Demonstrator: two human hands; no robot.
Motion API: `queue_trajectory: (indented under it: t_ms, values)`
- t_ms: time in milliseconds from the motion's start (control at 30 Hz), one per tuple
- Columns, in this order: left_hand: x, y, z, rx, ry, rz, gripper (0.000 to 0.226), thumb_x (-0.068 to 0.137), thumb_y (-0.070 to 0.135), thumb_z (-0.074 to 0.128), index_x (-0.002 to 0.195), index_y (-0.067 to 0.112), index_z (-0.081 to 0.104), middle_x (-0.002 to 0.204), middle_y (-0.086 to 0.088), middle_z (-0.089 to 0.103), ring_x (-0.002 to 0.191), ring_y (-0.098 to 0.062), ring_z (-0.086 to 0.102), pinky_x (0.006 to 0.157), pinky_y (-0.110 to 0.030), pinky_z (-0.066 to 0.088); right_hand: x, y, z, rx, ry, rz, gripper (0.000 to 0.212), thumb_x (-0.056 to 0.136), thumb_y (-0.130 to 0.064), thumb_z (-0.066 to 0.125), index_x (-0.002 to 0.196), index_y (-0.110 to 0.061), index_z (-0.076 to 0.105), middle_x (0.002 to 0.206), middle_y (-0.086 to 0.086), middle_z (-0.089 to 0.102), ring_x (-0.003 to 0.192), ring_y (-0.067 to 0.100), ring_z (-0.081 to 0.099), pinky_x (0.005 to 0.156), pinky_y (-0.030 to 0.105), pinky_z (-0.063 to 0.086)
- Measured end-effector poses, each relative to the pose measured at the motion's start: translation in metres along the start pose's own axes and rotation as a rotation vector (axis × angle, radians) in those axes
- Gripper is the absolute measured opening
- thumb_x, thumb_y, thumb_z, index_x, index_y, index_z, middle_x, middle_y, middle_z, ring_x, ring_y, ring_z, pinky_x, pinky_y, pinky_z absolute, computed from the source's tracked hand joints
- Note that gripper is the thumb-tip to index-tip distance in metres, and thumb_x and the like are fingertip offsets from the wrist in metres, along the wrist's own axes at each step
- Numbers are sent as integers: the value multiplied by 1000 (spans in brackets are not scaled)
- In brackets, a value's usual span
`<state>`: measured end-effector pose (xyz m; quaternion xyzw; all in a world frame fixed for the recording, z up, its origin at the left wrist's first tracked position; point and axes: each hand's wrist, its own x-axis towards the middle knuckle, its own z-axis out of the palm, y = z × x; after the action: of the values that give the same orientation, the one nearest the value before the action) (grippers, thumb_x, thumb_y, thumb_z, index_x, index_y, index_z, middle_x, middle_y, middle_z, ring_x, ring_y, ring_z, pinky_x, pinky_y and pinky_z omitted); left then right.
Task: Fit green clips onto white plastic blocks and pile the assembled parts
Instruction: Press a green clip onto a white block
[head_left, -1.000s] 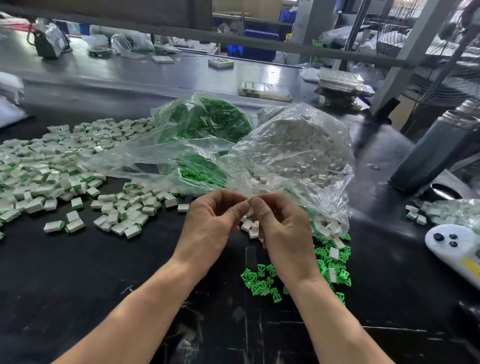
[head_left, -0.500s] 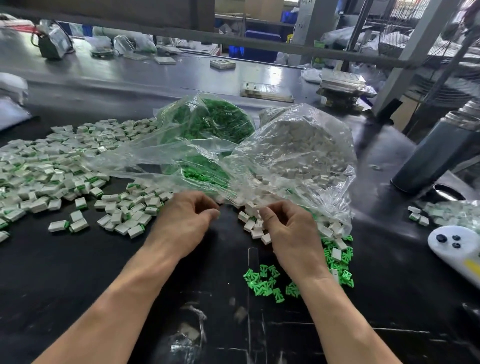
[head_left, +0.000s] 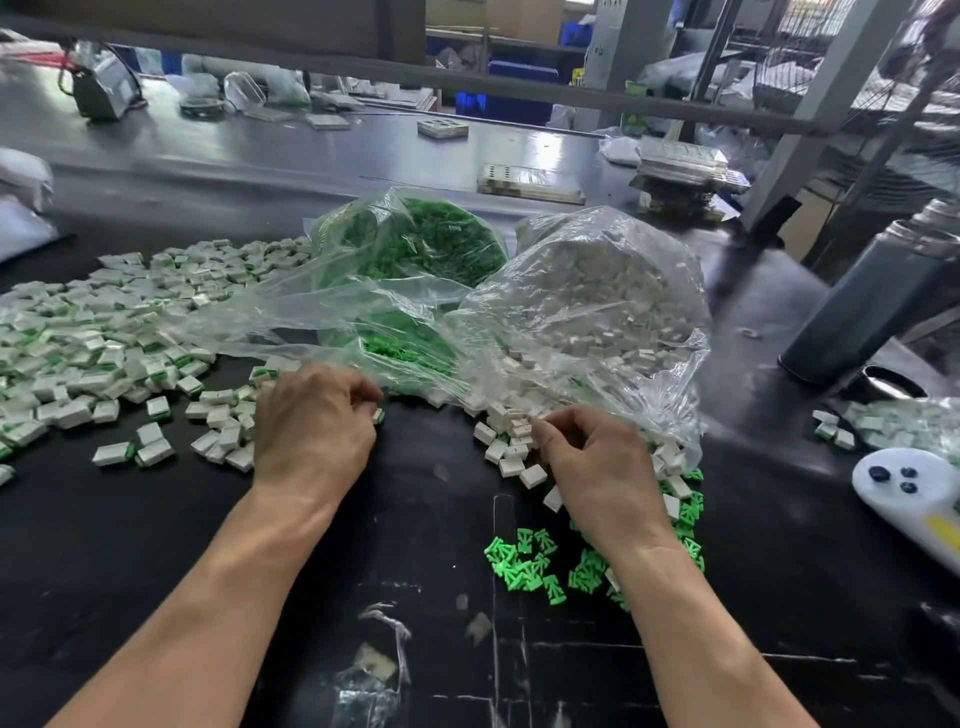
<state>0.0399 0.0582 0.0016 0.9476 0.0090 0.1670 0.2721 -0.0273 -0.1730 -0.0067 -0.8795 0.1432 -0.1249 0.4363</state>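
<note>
My left hand (head_left: 311, 426) sits at the right edge of the pile of assembled parts (head_left: 104, 332), fingers curled, with an assembled white-and-green part (head_left: 379, 415) at its fingertips. My right hand (head_left: 597, 467) reaches into loose white blocks (head_left: 498, 447) spilling from the clear bag of white blocks (head_left: 597, 301), and its thumb and fingers pinch one block there. Loose green clips (head_left: 524, 561) lie just below my right wrist. The bag of green clips (head_left: 415, 244) lies behind, between the two hands.
A dark grey bottle (head_left: 872, 291) stands at the right, with a white controller (head_left: 904, 483) and a small heap of parts (head_left: 883, 426) near it. Crumpled plastic scrap (head_left: 374, 675) lies on the black table (head_left: 156, 545) near the front edge.
The hands were together at the centre fitting a part. They have separated: my left hand moved left to the pile with the part, and my right hand dropped to the loose white blocks.
</note>
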Motion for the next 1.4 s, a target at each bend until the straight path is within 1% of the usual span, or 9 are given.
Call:
queue_trajectory:
  t_ms: [100, 233, 467, 767, 867, 1000, 1133, 1300, 1400]
  values:
    - [-7, 8, 6, -157, -140, -10, 11, 89, 21, 79, 91, 32, 80, 94, 8, 76, 90, -19, 69, 88, -35, 56, 2, 1, -6, -47, -25, 14, 10, 98, -37, 70, 92, -31, 75, 88, -16, 73, 88, 5, 68, 87, 37, 58]
    - [-23, 24, 15, -212, -281, 85, 10, 91, 29, 78, 94, 38, 76, 93, 18, 64, 96, -13, 63, 95, -37, 52, 3, 1, -15, -127, -75, 52, 12, 95, -37, 72, 84, -37, 73, 85, -21, 70, 88, 0, 64, 91, 39, 57]
    - [-35, 38, 28, -123, -336, 315, 36, 102, 21, 62, 134, 37, 66, 124, 13, 56, 123, -10, 49, 113, -31, 37, 6, -1, -26, -212, -110, 101, 7, 92, -35, 77, 85, -35, 76, 85, -19, 70, 88, 7, 66, 90, 44, 58]
    - [-34, 39, 30, -107, -285, 338, 8, 96, 33, 72, 101, 30, 66, 106, 14, 60, 108, -11, 55, 104, -30, 39, 7, 2, -38, -357, -147, 182, 19, 83, -42, 84, 73, -32, 71, 76, -14, 70, 76, 8, 65, 79, 36, 57]
    - [-34, 38, 30, -181, -269, 292, 11, 94, 33, 74, 94, 34, 64, 88, 21, 58, 91, -5, 57, 92, -28, 45, 4, -1, -35, -398, -172, 149, 16, 82, -36, 85, 77, -32, 71, 79, -14, 67, 79, 9, 64, 77, 36, 58]
    - [-32, 35, 32, -311, -291, 135, 11, 92, 39, 76, 89, 36, 66, 78, 24, 66, 79, 9, 59, 70, -11, 41, 2, -5, -33, -449, -162, 110, 14, 84, -33, 82, 79, -34, 68, 89, -16, 62, 84, 9, 61, 76, 32, 51]
    - [-28, 31, 35, -537, -313, 37, 11, 90, 33, 80, 88, 35, 70, 84, 28, 71, 79, 6, 66, 72, -16, 47, 2, -7, -32, -500, -165, 120, 14, 86, -33, 80, 79, -32, 69, 89, -14, 67, 85, 11, 64, 77, 31, 52]
    - [-25, 27, 35, -839, -368, -79, 9, 91, 26, 80, 93, 33, 75, 92, 10, 78, 91, -9, 73, 76, -36, 61, 2, -10, -32, -599, -156, 162, 13, 87, -38, 79, 82, -31, 69, 89, -12, 69, 87, 14, 62, 75, 32, 48]
    - [-25, 28, 32, -962, -417, -102, 17, 92, 21, 78, 95, 38, 77, 94, 5, 79, 93, -16, 76, 70, -34, 62, 1, -12, -31, -607, -153, 159, 11, 88, -39, 79, 87, -32, 71, 93, -10, 70, 89, 15, 65, 78, 32, 51]
